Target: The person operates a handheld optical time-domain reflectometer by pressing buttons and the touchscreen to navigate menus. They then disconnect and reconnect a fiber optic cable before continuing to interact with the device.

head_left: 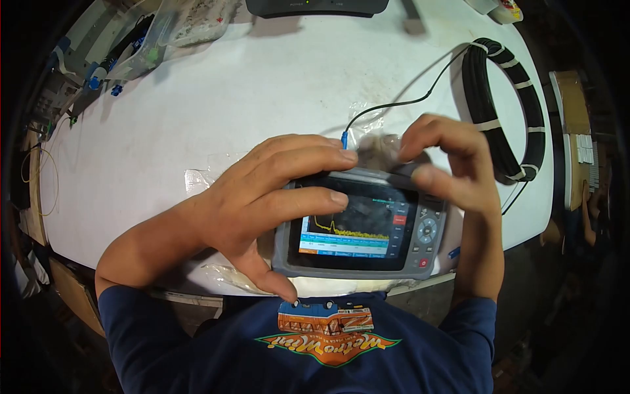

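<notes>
A grey handheld OTDR tester (354,261) lies near the table's front edge, its lit screen showing a yellow trace above a blue table. My left hand (262,190) spans the tester's left end, thumb at the lower edge and fingers spread over the screen and top edge. A blue fibre connector (344,140) stands at the top edge beside my left fingertips, with a thin black cable (394,104) leading from it. Over the tester's upper right corner is my right hand (453,161), fingers bent, thumb and index finger apart with nothing visible between them.
A black cable coil (485,98) bound with white ties lies at the right. Clear plastic wrapping (200,180) sits around the tester. At the back are a black device (318,6) and a clear bin (141,56); a small blue piece (117,90) lies near the bin.
</notes>
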Motion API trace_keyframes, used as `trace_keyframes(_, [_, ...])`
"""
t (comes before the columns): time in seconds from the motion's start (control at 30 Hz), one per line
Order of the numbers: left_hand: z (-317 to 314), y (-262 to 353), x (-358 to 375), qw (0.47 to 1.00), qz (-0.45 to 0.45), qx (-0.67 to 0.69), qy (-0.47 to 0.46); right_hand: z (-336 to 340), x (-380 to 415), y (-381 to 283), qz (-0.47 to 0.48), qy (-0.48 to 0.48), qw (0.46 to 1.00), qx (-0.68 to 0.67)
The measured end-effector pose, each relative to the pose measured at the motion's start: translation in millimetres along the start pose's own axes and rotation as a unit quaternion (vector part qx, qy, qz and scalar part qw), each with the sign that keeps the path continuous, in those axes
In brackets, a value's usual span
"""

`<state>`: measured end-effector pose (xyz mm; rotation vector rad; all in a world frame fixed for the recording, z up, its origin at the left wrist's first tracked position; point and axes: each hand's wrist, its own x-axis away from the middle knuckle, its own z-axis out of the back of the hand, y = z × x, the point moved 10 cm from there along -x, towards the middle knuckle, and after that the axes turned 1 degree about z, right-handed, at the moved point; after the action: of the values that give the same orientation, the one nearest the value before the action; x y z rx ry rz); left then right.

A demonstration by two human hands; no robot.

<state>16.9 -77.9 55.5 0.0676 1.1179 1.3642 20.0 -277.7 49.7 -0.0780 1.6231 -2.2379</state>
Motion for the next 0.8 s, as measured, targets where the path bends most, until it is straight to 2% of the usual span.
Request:
trace_keyframes(0.1, [3.0,3.5,-5.2,1.0,-0.01,-0.01,0.007,-13.3,-0.3,-9.3,0.019,-0.079,0.996,0.031])
trace_keyframes(0.33, [2.7,1.8,-3.9,1.0,0.004,0.001,0.016,-18.9,9.6,-4.8,0.013,-0.157,0.988,0.009])
trace_keyframes(0.7, [3.8,-1.9,-2.5,1.0,0.02,-0.004,0.018,-18.5,11.2,0.2,0.036,-0.195,0.98,-0.018])
trace_keyframes(0.8, [5.1,-1.6,-1.2,0.999,-0.005,0.023,0.026,-17.6,12.0,-1.5,0.039,-0.214,0.976,-0.013])
